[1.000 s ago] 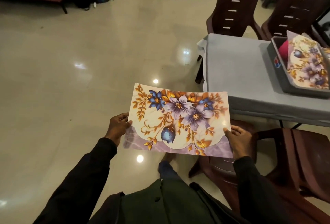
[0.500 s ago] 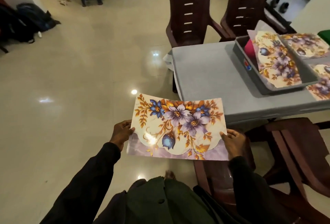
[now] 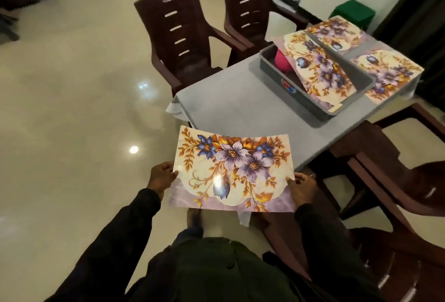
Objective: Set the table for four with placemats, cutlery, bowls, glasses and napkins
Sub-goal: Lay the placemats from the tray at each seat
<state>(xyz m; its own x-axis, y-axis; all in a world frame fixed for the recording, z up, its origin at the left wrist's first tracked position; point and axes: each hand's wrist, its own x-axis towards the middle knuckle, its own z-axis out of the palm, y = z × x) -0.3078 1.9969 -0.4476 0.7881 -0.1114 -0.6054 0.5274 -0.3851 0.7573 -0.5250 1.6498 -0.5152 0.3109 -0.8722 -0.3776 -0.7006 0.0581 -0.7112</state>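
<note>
The left hand (image 3: 161, 177) grips the left edge of a floral placemat (image 3: 232, 169), which stretches in the air across to the right hand (image 3: 302, 187), gripping its right edge. Beyond the right hand stands a grey-clothed table (image 3: 236, 104); farther right on it, a grey tray (image 3: 313, 102) holds a second placemat (image 3: 320, 68).
</note>
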